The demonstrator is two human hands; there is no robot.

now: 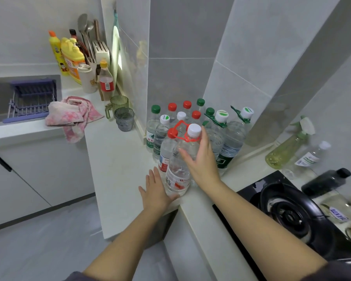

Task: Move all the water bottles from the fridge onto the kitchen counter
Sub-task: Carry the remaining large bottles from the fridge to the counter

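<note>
A large clear water bottle (178, 173) with a white cap and a red carry handle stands on the white counter (118, 159) near its front edge. My right hand (201, 159) is wrapped around its upper body. My left hand (155, 191) lies flat against its base, fingers spread. Directly behind stands a red-capped bottle (166, 151). Several more water bottles (227, 138) with green, red and white caps crowd the corner against the tiled wall. The fridge is out of view.
Two glass cups (122, 114) and a pink cloth (71, 114) lie on the counter to the left, beside a sink with a purple rack (32, 98). Detergent bottles and utensils (75, 55) stand at the back. A black gas hob (292, 211) and spray bottle (288, 147) sit right.
</note>
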